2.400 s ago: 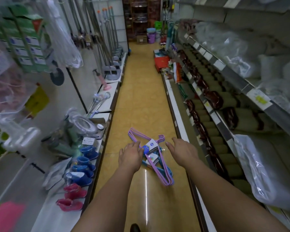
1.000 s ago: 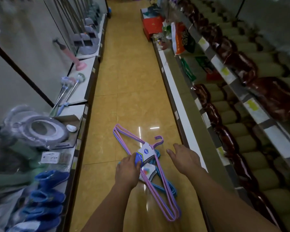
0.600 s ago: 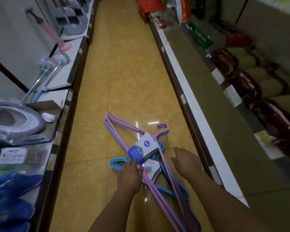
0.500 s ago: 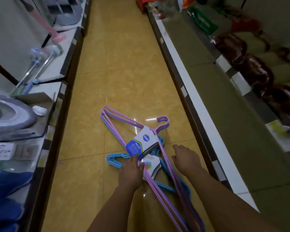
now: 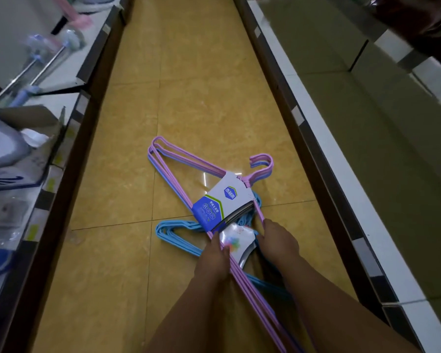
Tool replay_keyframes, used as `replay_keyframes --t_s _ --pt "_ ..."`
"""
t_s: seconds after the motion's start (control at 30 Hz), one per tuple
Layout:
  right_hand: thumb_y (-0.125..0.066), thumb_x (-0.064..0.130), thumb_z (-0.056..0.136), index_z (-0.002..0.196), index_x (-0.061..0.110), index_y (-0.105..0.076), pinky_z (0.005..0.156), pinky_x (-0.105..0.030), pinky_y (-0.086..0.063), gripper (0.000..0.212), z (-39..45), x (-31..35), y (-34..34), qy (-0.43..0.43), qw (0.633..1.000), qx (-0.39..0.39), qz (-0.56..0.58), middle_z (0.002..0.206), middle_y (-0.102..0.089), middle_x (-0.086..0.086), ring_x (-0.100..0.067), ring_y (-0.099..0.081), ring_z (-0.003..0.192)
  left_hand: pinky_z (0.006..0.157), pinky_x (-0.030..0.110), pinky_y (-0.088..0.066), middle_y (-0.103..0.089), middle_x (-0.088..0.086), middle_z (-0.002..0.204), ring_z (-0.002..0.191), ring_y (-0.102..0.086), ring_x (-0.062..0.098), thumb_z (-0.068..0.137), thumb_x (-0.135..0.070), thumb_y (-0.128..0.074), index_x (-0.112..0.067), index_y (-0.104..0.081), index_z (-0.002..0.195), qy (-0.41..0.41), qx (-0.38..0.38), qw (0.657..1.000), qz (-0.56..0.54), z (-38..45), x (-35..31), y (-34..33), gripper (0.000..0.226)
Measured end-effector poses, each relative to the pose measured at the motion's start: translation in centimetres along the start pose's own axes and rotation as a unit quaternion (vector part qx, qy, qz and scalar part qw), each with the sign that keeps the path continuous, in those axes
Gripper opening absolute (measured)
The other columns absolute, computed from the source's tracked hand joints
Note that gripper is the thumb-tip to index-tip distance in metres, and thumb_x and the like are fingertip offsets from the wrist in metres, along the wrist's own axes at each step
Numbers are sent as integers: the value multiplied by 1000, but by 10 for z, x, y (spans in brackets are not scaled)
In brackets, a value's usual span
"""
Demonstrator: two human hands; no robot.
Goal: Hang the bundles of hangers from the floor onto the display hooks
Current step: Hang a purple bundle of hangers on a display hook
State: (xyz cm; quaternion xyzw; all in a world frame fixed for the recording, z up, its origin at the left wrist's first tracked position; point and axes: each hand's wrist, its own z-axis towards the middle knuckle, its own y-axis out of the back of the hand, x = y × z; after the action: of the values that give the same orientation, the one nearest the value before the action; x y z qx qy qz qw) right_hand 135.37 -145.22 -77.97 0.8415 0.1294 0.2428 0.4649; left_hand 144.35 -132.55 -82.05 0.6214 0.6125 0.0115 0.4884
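Observation:
Two bundles of hangers lie crossed on the yellow tiled floor. The purple bundle (image 5: 178,171) is on top, with a blue-and-white paper sleeve (image 5: 223,206) round its neck and its hooks pointing right. Under it lies the light blue bundle (image 5: 175,231) with a white label. My left hand (image 5: 214,258) grips the purple bundle's lower bar just below the sleeve. My right hand (image 5: 278,242) pinches the purple bundle's right arm beside the label. No display hooks are in view.
Low shelves line both sides of the narrow aisle. The left shelf (image 5: 69,138) carries packaged goods, metal-handled tools (image 5: 33,70) and blue items at the bottom left. The right shelf (image 5: 367,149) has a white edge and an olive surface.
I have bent lower and the camera has tilted down to the floor. Both hands came down onto the purple bundle; the left one slid below the sleeve and the right one took hold of its arm.

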Motion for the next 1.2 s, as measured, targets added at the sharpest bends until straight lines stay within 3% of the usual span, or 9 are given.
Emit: replay_keyframes --t_s 0.17,0.43,0.57,0.7,0.8,0.87,0.97,1.07,1.2 --pt "-53 22 94 122 10 -50 73 -30 -39 30 8 7 -5 -54 998 -14 38 117 -53 -11 -28 -55 107 96 32 -41 -53 12 135 122 -51 30 100 -25 -43 -11 -42 138 40 -19 997 -70 5 -12 -9 40" --pt "-59 27 86 126 17 -55 88 -37 -50 41 17 19 -17 -161 958 29 237 119 -58 -11 -32 -56 106 104 48 -42 -46 14 139 122 -49 35 79 -39 -61 -13 -38 141 161 -27 937 -307 8 -21 -6 71" --pt "-56 12 90 113 3 -54 66 -33 -47 26 13 33 -21 -170 918 18 359 99 -57 -15 -28 -57 81 108 48 -37 -34 13 150 131 -40 34 88 -28 -61 -13 -26 148 167 -15 921 -352 6 -22 -2 71" --pt "-55 2 89 93 9 -58 76 -32 -52 8 2 58 -34 -113 891 11 439 99 -65 -17 -25 -58 83 101 28 -38 -49 12 139 126 -48 27 91 -10 -58 -7 -40 140 98 -70 945 -303 5 -32 10 52" --pt "-55 3 91 98 12 -65 64 -16 -46 15 -14 76 -25 -41 884 -27 465 87 -62 -5 -21 -58 83 101 41 -42 -53 17 130 120 -51 34 87 -9 -57 -7 -47 128 81 -138 957 -242 2 -40 36 43" --pt "-64 19 88 82 24 -64 72 -27 -48 8 -22 85 -14 -16 893 -44 448 82 -63 -1 -23 -60 82 103 45 -39 -43 18 139 127 -43 36 87 -10 -56 -7 -38 139 56 -195 959 -196 -1 -42 57 55" --pt "-65 53 78 74 26 -63 72 -34 -48 27 -25 91 2 -19 917 -51 396 78 -68 2 -24 -64 82 107 41 -30 -26 11 153 137 -30 32 90 -17 -57 -16 -22 150 33 -269 954 -127 -9 -49 93 70" --pt "-52 71 79 76 23 -64 64 -29 -38 50 -34 82 30 -34 939 -60 337 76 -65 1 -23 -62 80 112 40 -23 -9 10 159 143 -17 31 89 -15 -55 -22 -8 153 19 -261 965 -31 -18 -59 128 80" --pt "-38 60 93 59 16 -54 65 -33 -37 58 -64 79 76 -44 936 -55 346 61 -52 -1 -23 -52 67 115 39 -18 -5 9 160 146 -10 30 88 -15 -52 -26 -10 153 14 -200 976 86 -46 -85 172 78"
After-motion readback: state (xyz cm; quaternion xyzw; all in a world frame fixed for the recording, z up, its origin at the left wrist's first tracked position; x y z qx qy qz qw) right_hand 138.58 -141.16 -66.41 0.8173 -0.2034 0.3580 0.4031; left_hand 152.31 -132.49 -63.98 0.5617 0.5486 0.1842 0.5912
